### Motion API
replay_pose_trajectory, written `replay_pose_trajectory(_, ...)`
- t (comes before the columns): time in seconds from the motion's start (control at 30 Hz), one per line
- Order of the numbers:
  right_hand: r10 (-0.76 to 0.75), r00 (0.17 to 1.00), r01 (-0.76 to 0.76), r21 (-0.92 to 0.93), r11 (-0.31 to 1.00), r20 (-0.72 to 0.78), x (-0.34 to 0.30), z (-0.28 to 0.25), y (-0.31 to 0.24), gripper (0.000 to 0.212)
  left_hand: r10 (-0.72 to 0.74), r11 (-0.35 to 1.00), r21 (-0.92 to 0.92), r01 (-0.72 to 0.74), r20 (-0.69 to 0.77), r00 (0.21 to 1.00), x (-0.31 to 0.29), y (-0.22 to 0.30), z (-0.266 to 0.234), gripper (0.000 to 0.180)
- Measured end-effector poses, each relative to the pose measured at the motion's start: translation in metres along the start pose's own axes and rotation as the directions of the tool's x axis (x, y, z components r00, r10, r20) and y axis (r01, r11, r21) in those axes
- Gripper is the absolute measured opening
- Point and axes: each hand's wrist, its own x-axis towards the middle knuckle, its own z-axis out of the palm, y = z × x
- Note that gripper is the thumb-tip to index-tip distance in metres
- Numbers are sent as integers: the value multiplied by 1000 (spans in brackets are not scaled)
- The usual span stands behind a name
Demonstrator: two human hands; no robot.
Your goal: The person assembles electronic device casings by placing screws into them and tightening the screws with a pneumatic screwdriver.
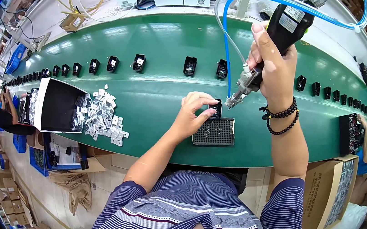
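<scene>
Between the thumb and fingers of my left hand (pixel 189 115), a small black plastic housing (pixel 215 109) is held just behind a black perforated tray (pixel 221 139). Small screws lie scattered in that tray. Raised on the right, my right hand (pixel 272 63) wraps around a black powered screwdriver (pixel 288 26) with a metal nose. Its tip points down and left, close to the housing; whether the two touch I cannot tell. A blue air hose (pixel 225 28) loops from the top right down to the tool's nose.
Black housings (pixel 139 63) stand in a row along the green bench (pixel 158 97). Left of me, white square plates (pixel 101 116) spill from a tipped box (pixel 58 106). Co-workers (pixel 7 111) sit at both ends. An open carton (pixel 327 191) stands at lower right.
</scene>
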Motion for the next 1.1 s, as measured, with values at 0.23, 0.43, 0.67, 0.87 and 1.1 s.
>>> replay_pose_trajectory(0.23,34,999,-34,31,999,15,-8,5,-5,17,-2,1000,8,2,26,1000,9,14,16,27)
replay_pose_trajectory(0.43,8,1000,-8,0,1000,6,-1,-4,-3,17,-72,994,-82,69,-31,997,1,0,6,27)
replay_pose_trajectory(0.67,-56,998,56,13,998,5,8,-10,-14,17,-45,997,-68,41,-50,998,2,5,4,27)
replay_pose_trajectory(0.87,-62,998,62,41,997,24,10,-8,-22,17,-33,991,-130,26,-58,998,3,6,11,28)
replay_pose_trajectory(1.1,7,1000,-10,111,994,30,3,-4,-11,18,-79,961,-263,82,21,997,5,12,23,26)
